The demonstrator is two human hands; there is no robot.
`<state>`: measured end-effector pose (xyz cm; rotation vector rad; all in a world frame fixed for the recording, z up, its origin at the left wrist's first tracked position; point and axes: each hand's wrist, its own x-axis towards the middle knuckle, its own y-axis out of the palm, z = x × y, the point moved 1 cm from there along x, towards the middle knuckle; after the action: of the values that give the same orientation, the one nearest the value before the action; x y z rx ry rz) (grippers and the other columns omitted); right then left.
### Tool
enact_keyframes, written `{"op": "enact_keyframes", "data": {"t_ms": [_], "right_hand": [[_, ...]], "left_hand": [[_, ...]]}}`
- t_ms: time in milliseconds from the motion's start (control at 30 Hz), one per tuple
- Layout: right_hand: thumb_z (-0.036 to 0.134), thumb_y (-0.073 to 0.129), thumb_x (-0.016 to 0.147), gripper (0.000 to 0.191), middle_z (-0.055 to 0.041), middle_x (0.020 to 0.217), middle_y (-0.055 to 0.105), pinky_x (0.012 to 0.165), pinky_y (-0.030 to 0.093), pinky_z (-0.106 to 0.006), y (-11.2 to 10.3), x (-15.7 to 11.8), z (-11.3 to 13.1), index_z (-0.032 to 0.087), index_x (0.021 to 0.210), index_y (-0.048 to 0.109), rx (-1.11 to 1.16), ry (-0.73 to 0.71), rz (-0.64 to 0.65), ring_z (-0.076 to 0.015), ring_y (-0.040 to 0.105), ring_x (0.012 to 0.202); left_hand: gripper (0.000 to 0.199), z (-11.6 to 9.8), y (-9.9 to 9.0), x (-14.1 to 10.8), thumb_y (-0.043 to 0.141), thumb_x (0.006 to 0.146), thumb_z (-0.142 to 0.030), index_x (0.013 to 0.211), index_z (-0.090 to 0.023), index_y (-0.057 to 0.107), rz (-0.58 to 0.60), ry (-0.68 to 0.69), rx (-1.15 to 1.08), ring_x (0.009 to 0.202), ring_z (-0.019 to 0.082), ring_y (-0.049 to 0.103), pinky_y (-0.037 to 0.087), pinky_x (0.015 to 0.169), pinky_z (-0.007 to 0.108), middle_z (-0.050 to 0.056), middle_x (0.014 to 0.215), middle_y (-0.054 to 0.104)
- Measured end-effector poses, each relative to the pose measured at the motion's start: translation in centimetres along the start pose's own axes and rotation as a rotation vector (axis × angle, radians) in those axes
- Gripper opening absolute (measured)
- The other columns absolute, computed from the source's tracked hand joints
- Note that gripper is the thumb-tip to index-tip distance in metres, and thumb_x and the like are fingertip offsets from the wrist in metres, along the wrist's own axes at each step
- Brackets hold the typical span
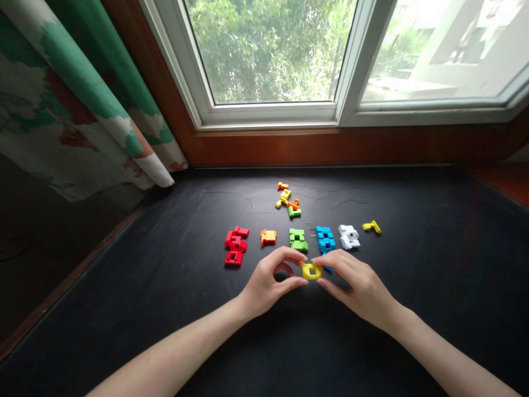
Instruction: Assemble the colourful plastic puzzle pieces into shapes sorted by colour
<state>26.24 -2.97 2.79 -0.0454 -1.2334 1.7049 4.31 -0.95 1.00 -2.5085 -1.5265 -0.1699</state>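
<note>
The black counter (pixel 144 264) was smooth and dully sheened, faintly creased towards the window (pixel 268 116). A folded fabric curtain (pixel 74 105), printed green and white, draped over its far left corner. The left hand (pixel 270 281) and right hand (pixel 363 281) curved inward, thumbs nearest the body, fingers arched opposite. Just beyond lay glossy, blocky groups: red pieces (pixel 236 244), notched blue pieces (pixel 324 230) partly hidden by the right hand, and green pieces (pixel 298 246). Both hands pinched the yellow piece (pixel 306 272), a squarish ring, at opposite ends.

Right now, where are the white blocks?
In the head view, the white blocks lie right of centre, between the blue blocks and a small yellow piece, beyond the right hand.
</note>
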Motion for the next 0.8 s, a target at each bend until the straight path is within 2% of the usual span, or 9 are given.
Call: {"op": "enact_keyframes", "data": {"t_ms": [100,233,333,533,733,800], "right_hand": [[0.023,0.055,0.098,0.024,-0.0082,0.109,0.071,0.09,0.055,-0.038,-2.9,-0.4,-1.8,0.024,0.121,0.058,-0.097,0.04,-0.004,-0.0242,0.067,0.102],[0.038,0.053,0.098,0.028,-0.0106,0.113,0.07,0.093,0.055,-0.047,-7.0,-2.6,-6.2,0.024,0.121,0.062,-0.228,0.175,-0.021,-0.0305,0.066,0.105],[0.048,0.05,0.097,0.034,-0.0117,0.115,0.068,0.096,0.053,-0.051,-8.7,-4.4,-9.1,0.026,0.119,0.065,-0.312,0.232,-0.04,-0.034,0.065,0.107],[0.051,0.046,0.098,0.038,-0.0128,0.123,0.064,0.1,0.049,-0.053,-8.7,-5.4,-11.2,0.025,0.114,0.068,-0.406,0.253,0.026,-0.0341,0.061,0.114],[0.051,0.051,0.095,0.049,-0.0146,0.138,0.059,0.104,0.046,-0.054,-8.3,-4.7,-13.0,0.022,0.134,0.057,-0.411,0.25,0.088,-0.0352,0.055,0.126],[0.05,0.05,0.095,0.048,-0.0137,0.139,0.06,0.104,0.045,-0.055,-8.2,-4.5,-13.5,0.023,0.135,0.056,-0.402,0.254,0.118,-0.0352,0.054,0.129]], "left_hand": [[0.032,-0.1,-0.1,0.0,0.076,0.082,-0.023,0.111,-0.017,0.064,0.016,0.006,0.038,0.105,0.022,0.064,0.055,0.082,0.028,0.009,0.113,0.065],[0.024,-0.3,-0.2,0.1,0.073,0.085,-0.024,0.106,-0.016,0.066,0.054,0.01,0.068,0.101,0.02,0.063,0.055,0.08,0.027,0.008,0.109,0.066],[0.019,-0.4,-0.2,0.1,0.072,0.086,-0.024,0.102,-0.016,0.067,0.072,0.012,0.075,0.099,0.02,0.064,0.054,0.079,0.026,0.008,0.106,0.066],[0.017,-0.7,-0.1,0.2,0.071,0.086,-0.023,0.1,-0.015,0.067,0.066,-0.006,0.079,0.097,0.019,0.063,0.054,0.078,0.026,0.008,0.105,0.067],[0.016,-0.6,-0.1,0.2,0.071,0.086,-0.023,0.1,-0.015,0.068,0.066,0.001,0.09,0.094,0.018,0.063,0.054,0.076,0.026,0.007,0.103,0.067],[0.016,-0.6,-0.2,0.2,0.071,0.086,-0.024,0.1,-0.015,0.068,0.064,0.002,0.095,0.093,0.019,0.063,0.054,0.076,0.026,0.008,0.103,0.067]]}}
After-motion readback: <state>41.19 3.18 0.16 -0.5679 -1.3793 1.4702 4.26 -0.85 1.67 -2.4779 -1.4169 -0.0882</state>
